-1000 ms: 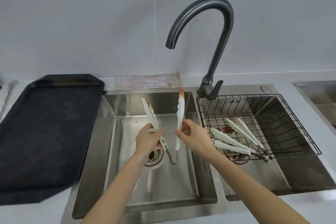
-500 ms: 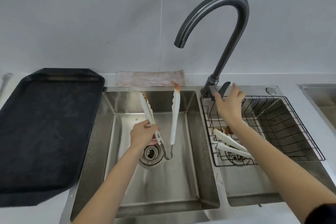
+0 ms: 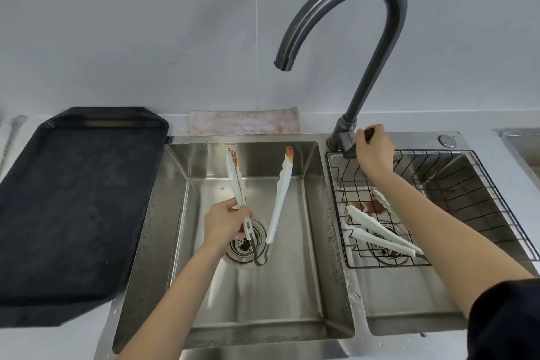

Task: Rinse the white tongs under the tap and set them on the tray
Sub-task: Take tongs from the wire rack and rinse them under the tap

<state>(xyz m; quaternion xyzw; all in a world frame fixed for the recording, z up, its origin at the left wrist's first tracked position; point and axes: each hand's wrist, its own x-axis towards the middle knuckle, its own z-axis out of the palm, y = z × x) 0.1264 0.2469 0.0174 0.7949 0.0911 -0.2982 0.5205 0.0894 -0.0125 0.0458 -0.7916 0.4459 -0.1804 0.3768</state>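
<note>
Tap not yet running, tongs dirty, rinse still to do

My left hand (image 3: pixel 225 221) grips one arm of the tongs (image 3: pixel 257 202) over the left basin (image 3: pixel 309 213), tips up and spread, both stained brown; my right hand (image 3: pixel 374 152) curls round the lever (image 3: pixel 368 134) at the base of the tap (image 3: pixel 350 38). No water shows at the spout, which hangs above the basin, well clear of the tips. Left to do: water on, rinse, carry to the tray (image 3: pixel 73 199), bare and dark, just beside the basin's left rim. Open room overhead; more tongs lie in the rack (image 3: pixel 467 184) on the right
</note>
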